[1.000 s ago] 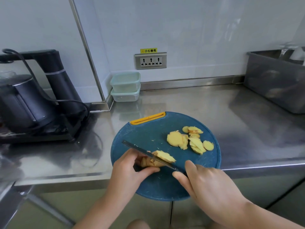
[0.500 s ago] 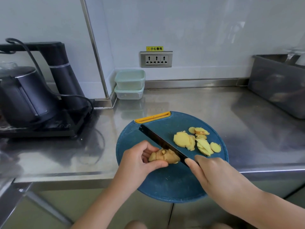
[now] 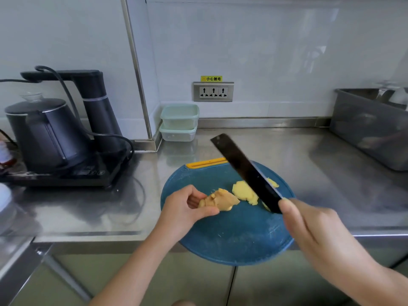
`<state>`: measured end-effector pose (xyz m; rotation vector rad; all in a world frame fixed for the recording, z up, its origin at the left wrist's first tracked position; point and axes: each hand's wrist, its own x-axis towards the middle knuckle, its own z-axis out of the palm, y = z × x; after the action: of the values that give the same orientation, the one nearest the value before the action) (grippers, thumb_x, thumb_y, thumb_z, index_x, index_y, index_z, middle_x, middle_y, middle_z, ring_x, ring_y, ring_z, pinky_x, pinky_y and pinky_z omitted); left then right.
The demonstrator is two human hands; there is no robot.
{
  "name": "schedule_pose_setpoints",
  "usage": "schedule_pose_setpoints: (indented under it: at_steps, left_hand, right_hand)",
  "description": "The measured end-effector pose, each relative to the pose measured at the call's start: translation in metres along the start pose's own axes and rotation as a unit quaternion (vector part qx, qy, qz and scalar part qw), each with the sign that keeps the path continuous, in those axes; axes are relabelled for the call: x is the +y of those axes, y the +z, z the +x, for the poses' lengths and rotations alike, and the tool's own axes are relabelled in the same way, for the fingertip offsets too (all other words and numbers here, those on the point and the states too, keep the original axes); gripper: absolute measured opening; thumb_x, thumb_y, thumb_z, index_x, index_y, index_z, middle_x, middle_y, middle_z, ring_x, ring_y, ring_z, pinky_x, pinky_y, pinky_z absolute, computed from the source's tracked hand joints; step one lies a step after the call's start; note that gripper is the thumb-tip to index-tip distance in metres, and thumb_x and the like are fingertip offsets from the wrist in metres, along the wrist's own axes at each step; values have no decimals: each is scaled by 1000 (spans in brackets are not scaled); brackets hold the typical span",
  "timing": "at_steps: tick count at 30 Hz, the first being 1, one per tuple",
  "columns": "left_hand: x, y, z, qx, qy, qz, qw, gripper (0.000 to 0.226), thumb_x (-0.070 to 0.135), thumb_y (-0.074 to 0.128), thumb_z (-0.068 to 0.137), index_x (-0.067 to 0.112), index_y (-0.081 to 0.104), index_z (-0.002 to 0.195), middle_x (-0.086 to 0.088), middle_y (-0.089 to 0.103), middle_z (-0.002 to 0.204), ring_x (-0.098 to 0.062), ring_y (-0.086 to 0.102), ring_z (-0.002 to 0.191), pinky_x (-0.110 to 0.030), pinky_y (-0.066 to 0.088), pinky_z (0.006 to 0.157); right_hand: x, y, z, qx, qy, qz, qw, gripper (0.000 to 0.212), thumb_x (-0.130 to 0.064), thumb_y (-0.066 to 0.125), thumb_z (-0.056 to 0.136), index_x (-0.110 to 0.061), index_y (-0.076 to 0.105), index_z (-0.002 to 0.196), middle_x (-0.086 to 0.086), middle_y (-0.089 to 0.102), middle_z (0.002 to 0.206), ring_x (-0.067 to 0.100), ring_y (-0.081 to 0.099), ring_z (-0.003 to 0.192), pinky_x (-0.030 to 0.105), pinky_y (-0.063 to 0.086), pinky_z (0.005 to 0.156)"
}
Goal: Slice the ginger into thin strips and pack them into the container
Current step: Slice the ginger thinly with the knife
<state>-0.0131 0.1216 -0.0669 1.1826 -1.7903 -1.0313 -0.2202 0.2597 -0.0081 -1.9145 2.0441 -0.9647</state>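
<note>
Nearest us, the left hand [image 3: 187,208] pinches the knobbly tan ginger piece [image 3: 223,200] between curled fingers and thumb over the round blue plastic cutting board [image 3: 234,239]. The right hand [image 3: 309,226] has its fingers clamped on the black-bladed knife [image 3: 245,171], which hides part of the pale yellow ginger slices [image 3: 244,192]. Half a second ago the blade lay low beside the ginger; now it is raised. Farther back on the stainless steel tabletop [image 3: 287,155] stand two stacked clear plastic containers [image 3: 179,122], a black electric kettle [image 3: 44,133] and a grey plastic tub [image 3: 371,129].
</note>
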Motion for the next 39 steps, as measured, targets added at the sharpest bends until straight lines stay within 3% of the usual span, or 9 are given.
schedule_pose_setpoints:
  at_steps: [5,9,13,18,21,24,27,31,39]
  left_hand:
    - [10,6,-14,11,94,23,995,34,30,88,61,30,63,85,14,66,88,-5,62,86,-18,48,76]
    - [14,5,-24,70,218,88,969,33,21,84,68,26,64,94,14,57,97,-9,59,96,-24,50,81]
    - [5,10,-33,84,255,102,958,39,26,81,71,28,62,106,16,55,100,-2,57,98,-13,46,83]
    - [-3,11,-41,94,252,109,957,33,31,79,69,19,66,97,13,62,98,-3,59,95,-12,46,78]
    - [-6,11,-44,111,260,130,950,32,37,80,68,18,64,89,14,60,91,1,58,87,-8,44,72]
    - [-10,16,-47,133,265,143,944,29,46,74,70,28,58,85,16,56,87,-1,55,81,-11,43,67]
    - [-13,20,-50,147,270,145,941,25,46,70,71,31,56,85,18,54,90,0,54,83,-7,41,69]
    - [-16,19,-52,147,280,147,937,22,41,71,73,29,58,87,18,56,94,2,55,89,-8,43,74]
    - [-23,18,-54,144,284,131,939,20,37,70,74,30,58,89,19,55,98,2,55,92,-10,45,77]
  right_hand:
    - [-2,-11,18,-61,108,-59,991,56,-58,26,90,-10,39,64,4,40,59,16,31,52,25,25,48]
    - [-2,0,18,-113,84,-41,989,55,-54,26,95,-12,44,64,1,45,59,14,39,52,23,34,52]
    - [-10,14,22,-154,85,-26,984,52,-52,28,98,-14,45,67,-1,44,63,11,38,53,22,34,53]
    - [-8,17,16,-127,5,-25,992,51,-54,22,96,-17,43,67,0,44,60,18,45,59,28,37,56]
    - [-10,17,9,-92,-43,-124,987,61,-67,0,86,-23,40,74,-2,49,67,20,51,65,33,44,62]
    - [-6,30,-2,-50,-100,-200,974,63,-69,-18,79,-28,29,71,-4,41,56,18,43,50,26,35,46]
    - [-4,35,-10,-47,-81,-233,968,51,-57,5,99,-26,25,65,-5,27,41,17,22,31,18,11,33]
    - [-3,35,-12,-7,-117,-239,964,52,-52,10,102,-24,28,63,-3,28,37,17,17,29,18,12,29]
    - [-10,33,-12,-33,-118,-265,956,52,-52,8,102,-23,25,62,-1,17,39,16,15,27,19,8,28]
